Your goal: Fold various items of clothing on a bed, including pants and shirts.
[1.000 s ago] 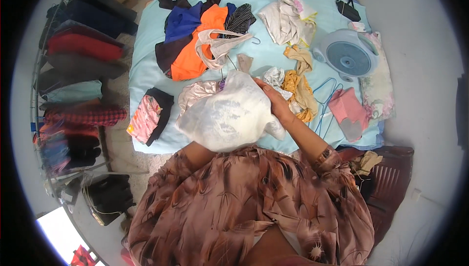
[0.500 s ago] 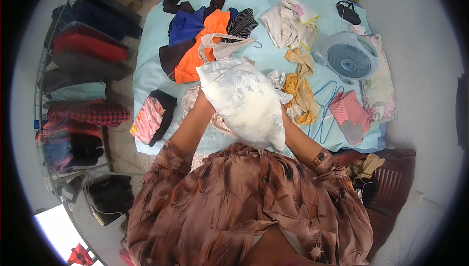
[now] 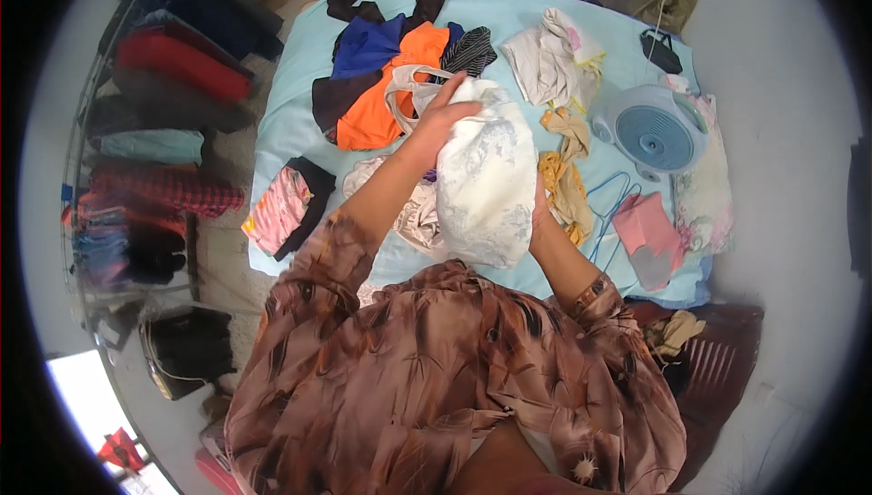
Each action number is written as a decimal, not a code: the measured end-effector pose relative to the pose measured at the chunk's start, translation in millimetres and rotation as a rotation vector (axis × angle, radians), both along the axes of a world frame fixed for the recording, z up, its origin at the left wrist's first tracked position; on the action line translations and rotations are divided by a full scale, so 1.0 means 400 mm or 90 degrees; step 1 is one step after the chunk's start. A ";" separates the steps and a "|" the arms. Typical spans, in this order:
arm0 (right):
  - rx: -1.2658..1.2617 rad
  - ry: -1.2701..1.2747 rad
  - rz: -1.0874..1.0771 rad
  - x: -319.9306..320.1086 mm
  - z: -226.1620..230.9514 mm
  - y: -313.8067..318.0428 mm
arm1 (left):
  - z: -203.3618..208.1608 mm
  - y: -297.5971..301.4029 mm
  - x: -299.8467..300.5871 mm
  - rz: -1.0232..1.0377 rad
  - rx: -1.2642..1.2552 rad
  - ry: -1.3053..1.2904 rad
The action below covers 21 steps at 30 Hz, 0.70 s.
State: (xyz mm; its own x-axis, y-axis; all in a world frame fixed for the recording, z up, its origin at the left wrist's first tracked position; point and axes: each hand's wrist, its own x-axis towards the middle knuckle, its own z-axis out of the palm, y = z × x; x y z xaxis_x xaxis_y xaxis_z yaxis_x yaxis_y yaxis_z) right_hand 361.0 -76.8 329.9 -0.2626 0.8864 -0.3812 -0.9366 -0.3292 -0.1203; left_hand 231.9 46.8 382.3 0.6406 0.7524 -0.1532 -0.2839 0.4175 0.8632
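Note:
A folded white cloth with a grey-blue pattern [image 3: 488,182] is held up in front of my body, above the near side of the bed. My left hand [image 3: 443,123] grips its upper left edge, fingers lying over the top. On the right side my right hand [image 3: 540,215] holds the same cloth, with most of its fingers hidden behind it. Just beyond lie a beige strappy garment [image 3: 402,95] and an orange garment [image 3: 363,123]. A pale crumpled garment [image 3: 416,221] shows partly under my left forearm.
The bed has a light blue sheet [image 3: 282,132]. On its right are a round-grilled fan [image 3: 652,132], a blue hanger [image 3: 607,218], pink folded cloth [image 3: 641,227] and yellow-brown clothes [image 3: 565,186]. Whitish clothes [image 3: 545,59] lie at the back. A clothes rack [image 3: 86,177] stands left.
My left hand has moved up and right to the cloth's upper edge. The cloth has turned more upright, looks narrower and shifted slightly right. The view has tilted a little.

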 end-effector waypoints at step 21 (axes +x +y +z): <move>0.092 -0.248 -0.051 -0.028 -0.015 0.072 | -0.104 -0.168 -0.233 -0.155 -0.235 0.010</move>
